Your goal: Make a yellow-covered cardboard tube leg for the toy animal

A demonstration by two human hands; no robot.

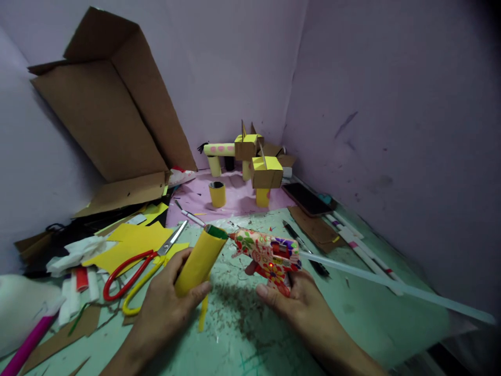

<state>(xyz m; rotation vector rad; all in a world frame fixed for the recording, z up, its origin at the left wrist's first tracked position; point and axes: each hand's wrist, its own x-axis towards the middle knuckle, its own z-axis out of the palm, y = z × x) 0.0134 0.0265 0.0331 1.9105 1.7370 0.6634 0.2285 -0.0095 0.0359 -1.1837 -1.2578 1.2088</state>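
My left hand (166, 303) is wrapped around a yellow paper-covered tube (200, 259), holding it tilted up and away from me. My right hand (291, 297) grips the handle of a flower-patterned glue gun (268, 253) whose small red light is lit. The gun's nozzle points left at the tube's upper end, very close to its green-edged rim. A long clear glue stick (391, 284) runs out of the gun's back toward the right. Both hands hover low over a green cutting mat (242, 329).
Red-and-yellow scissors (144, 266) lie left of the tube on yellow paper sheets (133, 240). Yellow cardboard animal figures (254, 162) and a small yellow cup (217, 194) stand at the back. A phone (307, 199), pens (305, 248) and an open cardboard box (105, 109) surround the mat.
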